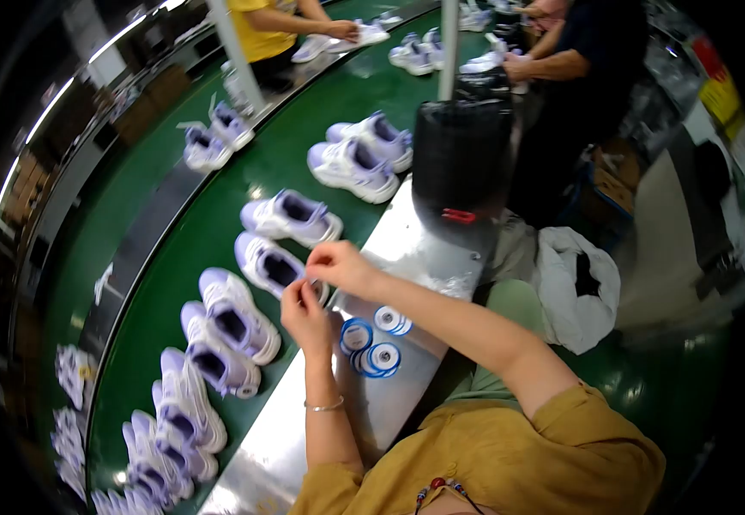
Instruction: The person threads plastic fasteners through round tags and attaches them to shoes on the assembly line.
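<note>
My left hand (305, 319) and my right hand (342, 268) meet above the near edge of the green belt. Both have their fingers pinched together, and whatever is between the fingertips is too small to make out. Just behind them lies a white and lilac sneaker (262, 257), partly hidden by my fingers. Its mate (282, 215) sits a little farther along. Below my right forearm, several round white labels with blue rims (383, 357) lie in small overlapping piles on the metal ledge (282, 433).
The green belt (175, 257) curves past me, carrying pairs of sneakers (359, 159) on both sides. A black-wrapped bundle (462, 154) stands on the ledge by a pole. Two co-workers handle shoes at the back. A white bag (561, 249) sits at right.
</note>
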The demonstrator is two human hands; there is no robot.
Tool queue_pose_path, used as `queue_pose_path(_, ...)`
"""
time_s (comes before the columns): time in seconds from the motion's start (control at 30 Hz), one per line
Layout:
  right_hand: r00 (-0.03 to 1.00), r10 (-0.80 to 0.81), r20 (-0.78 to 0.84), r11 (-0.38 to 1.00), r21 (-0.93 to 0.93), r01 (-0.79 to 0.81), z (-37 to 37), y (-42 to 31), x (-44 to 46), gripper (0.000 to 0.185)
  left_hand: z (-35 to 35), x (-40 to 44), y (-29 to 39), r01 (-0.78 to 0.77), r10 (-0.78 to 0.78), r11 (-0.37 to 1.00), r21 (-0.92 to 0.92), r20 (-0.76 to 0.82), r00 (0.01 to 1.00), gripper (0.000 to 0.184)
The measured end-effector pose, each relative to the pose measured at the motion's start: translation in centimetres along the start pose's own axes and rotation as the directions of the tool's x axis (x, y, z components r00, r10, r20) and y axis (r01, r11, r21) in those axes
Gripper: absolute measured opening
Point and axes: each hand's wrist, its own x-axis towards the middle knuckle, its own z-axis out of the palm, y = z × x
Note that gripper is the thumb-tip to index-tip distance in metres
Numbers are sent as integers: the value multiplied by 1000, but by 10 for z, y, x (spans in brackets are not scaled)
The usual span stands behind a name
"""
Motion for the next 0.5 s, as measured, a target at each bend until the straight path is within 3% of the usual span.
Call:
queue_pose_path(0.13,999,41,-6,996,-75,-41,1,-9,0,11,-2,2,3,51,-50,998,-22,20,999,13)
queue_pose_path(0.23,999,34,23,998,-56,-32,1,-6,-1,12,-5,5,4,71,-71,997,14,34,997,13)
queue_pose_path(0.33,997,60,43,998,-21,-59,3,-8,-3,12,-11,11,-2,165,-160,984,-69,65,985,16)
queue_pose_path(0.5,995,86,46,996,-13,-85,2,-14,-3,12,-10,17,3,94,-82,986,-137,90,993,18)
